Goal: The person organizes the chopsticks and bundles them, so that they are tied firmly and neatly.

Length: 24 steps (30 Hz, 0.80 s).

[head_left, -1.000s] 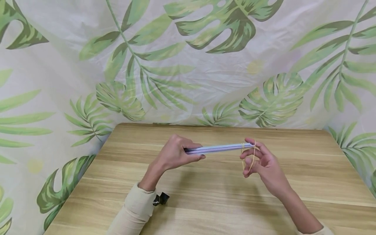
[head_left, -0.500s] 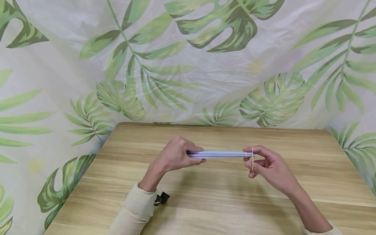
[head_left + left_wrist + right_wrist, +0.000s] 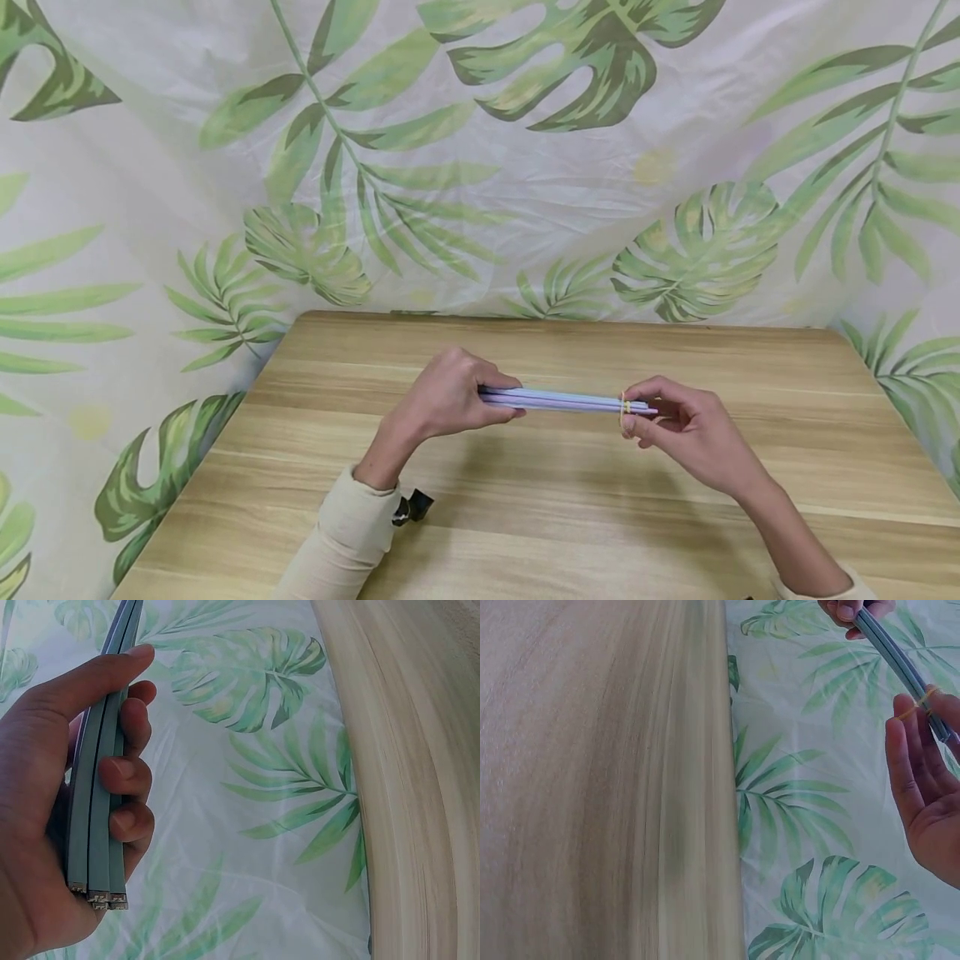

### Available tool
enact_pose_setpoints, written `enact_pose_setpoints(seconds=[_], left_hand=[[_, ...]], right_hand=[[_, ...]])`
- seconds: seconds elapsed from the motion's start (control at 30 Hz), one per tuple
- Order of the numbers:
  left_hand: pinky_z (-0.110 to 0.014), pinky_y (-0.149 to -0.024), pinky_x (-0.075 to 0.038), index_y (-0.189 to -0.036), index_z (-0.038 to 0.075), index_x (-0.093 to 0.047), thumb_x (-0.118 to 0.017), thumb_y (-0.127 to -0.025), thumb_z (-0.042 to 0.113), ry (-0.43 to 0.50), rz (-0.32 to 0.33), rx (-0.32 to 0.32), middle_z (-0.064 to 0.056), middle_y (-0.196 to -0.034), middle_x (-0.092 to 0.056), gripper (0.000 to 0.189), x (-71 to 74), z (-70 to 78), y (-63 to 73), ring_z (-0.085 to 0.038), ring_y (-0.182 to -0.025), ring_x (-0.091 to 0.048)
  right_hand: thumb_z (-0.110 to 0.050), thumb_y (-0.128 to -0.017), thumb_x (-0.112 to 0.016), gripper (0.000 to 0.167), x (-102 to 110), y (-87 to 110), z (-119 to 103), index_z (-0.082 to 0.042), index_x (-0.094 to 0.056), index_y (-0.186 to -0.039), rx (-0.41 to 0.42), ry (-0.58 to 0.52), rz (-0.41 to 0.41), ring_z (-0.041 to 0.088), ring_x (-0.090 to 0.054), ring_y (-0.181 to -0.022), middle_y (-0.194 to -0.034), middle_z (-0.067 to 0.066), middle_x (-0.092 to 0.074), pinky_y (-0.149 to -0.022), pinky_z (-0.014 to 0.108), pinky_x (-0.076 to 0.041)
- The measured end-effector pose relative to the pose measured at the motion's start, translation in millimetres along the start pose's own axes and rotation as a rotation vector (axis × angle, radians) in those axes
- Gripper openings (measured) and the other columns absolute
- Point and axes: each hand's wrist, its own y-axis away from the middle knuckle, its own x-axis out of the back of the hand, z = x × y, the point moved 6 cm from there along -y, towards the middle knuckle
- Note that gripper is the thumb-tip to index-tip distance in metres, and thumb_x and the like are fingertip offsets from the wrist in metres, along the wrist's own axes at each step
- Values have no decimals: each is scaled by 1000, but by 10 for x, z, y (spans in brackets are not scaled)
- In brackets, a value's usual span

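Note:
A bundle of thin, straight pale blue and lilac sticks (image 3: 562, 400) is held level above the table. My left hand (image 3: 446, 398) grips its left end. In the left wrist view the fingers (image 3: 124, 776) curl round the sticks (image 3: 97, 802), whose square ends stick out below the palm. A yellow rubber band (image 3: 626, 407) is wound round the bundle near its right end. My right hand (image 3: 686, 425) has its thumb and fingers at this end, and a loop of the rubber band (image 3: 917, 705) stretches to its fingertips in the right wrist view.
The wooden table (image 3: 525, 517) lies beneath both hands. A leaf-printed cloth (image 3: 555, 225) hangs behind and beside it. A small black object (image 3: 412, 506) shows beside the left sleeve (image 3: 348, 521).
The bundle's right end has come down, so it slopes slightly downward to the right. The wide loop on my right fingers has drawn in around the sticks, and those fingers have closed toward the bundle.

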Motion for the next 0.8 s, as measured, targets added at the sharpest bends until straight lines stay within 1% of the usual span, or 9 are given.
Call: enact_pose_setpoints(seconds=[0.07, 0.2, 0.3, 0.43, 0.53, 0.57, 0.7, 0.77, 0.8], left_hand=[[-15, -58, -42, -98, 22, -88, -92, -84, 28, -5, 1, 4, 11, -74, -74, 15, -2, -6, 2, 5, -59, -47], [-15, -59, -43, -100, 21, -88, -92, -84, 29, -19, 9, 5, 10, -75, -75, 18, 0, -9, 2, 5, -60, -47], [-15, -60, -43, -100, 21, -88, -92, -84, 30, -37, 10, 4, 10, -76, -75, 19, 2, -11, -2, 5, -60, -48], [-16, -60, -44, -99, 22, -88, -93, -83, 30, -60, 0, 7, 10, -79, -78, 19, -10, -12, -9, 5, -60, -50], [-16, -60, -44, -98, 22, -88, -93, -83, 29, -65, -5, 6, 11, -81, -79, 18, -22, -10, -14, 5, -60, -51], [-16, -60, -44, -98, 22, -88, -93, -83, 29, -65, -6, 5, 11, -81, -79, 17, -26, -9, -14, 5, -60, -51], [-15, -60, -44, -98, 22, -88, -93, -83, 29, -66, -9, 5, 10, -84, -80, 18, -40, -9, -13, 6, -60, -52], [-15, -60, -45, -98, 22, -88, -93, -83, 30, -70, -8, 6, 10, -85, -81, 18, -44, -11, -13, 6, -61, -52], [-15, -60, -45, -98, 22, -88, -93, -83, 30, -72, -7, 6, 10, -85, -81, 19, -46, -11, -12, 6, -61, -52]], right_hand=[[8, -93, -76, 28, 5, 5, -7, -6, -72, -117, 10, 27, 14, 10, -76, -87, -99, -5, -74, -66, 30, -63], [10, -89, -79, 34, 11, 4, -26, -8, -72, -117, 35, 55, 32, 10, -76, -94, -105, -1, -72, -71, 30, -64], [13, -89, -79, 35, 27, -6, -36, -8, -71, -116, 39, 69, 57, 8, -76, -92, -103, 0, -73, -72, 28, -64], [11, -89, -79, 27, 65, -2, -35, -7, -73, -109, 30, 106, 98, 6, -75, -89, -100, -4, -74, -71, 25, -63], [11, -89, -80, 22, 80, 6, -20, -6, -76, -102, 30, 115, 98, 7, -75, -87, -99, -8, -73, -70, 25, -63], [11, -89, -80, 20, 80, 7, -14, -5, -76, -100, 35, 116, 94, 8, -76, -85, -99, -7, -74, -70, 26, -63], [11, -86, -82, 20, 79, 10, 14, -6, -79, -97, 41, 109, 102, 9, -77, -83, -98, -5, -76, -72, 26, -64], [11, -85, -83, 21, 76, 12, 26, -6, -80, -97, 41, 113, 120, 8, -77, -82, -98, -5, -77, -72, 25, -63], [11, -85, -84, 21, 74, 13, 35, -7, -81, -96, 36, 111, 130, 8, -77, -82, -98, -8, -78, -72, 25, -63]])
